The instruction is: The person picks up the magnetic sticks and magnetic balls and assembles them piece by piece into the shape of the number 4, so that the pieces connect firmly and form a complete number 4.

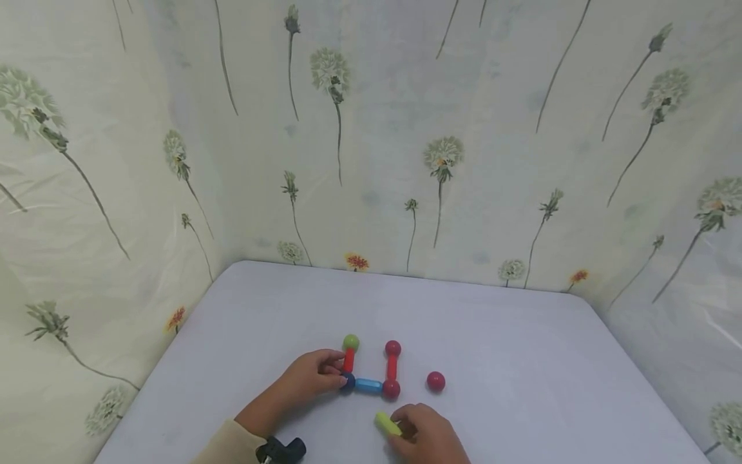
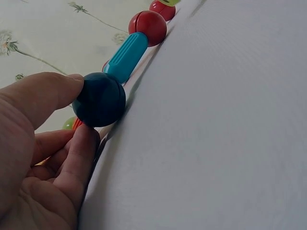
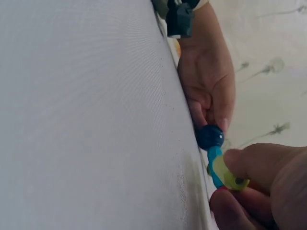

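Observation:
My left hand point(image 1: 313, 375) pinches a dark blue ball point(image 2: 100, 99) between thumb and fingers, at the near left corner of a U-shaped chain on the table. From that ball a short red rod point(image 1: 348, 360) runs back to a green ball point(image 1: 350, 342). A light blue rod point(image 1: 368, 385) joins it to a red ball point(image 1: 391, 389) on the right. Another red rod point(image 1: 392, 368) leads from there to a second red ball point(image 1: 393, 348). In front of the chain, my right hand point(image 1: 428, 435) holds a yellow-green rod point(image 1: 386, 423) by one end, thumb against fingers.
A loose red ball point(image 1: 436, 381) lies to the right of the chain. The white table point(image 1: 522, 361) ends at a back edge against a flower-patterned sheet point(image 1: 377, 129). A black wrist strap device point(image 1: 281, 450) sits at my left wrist.

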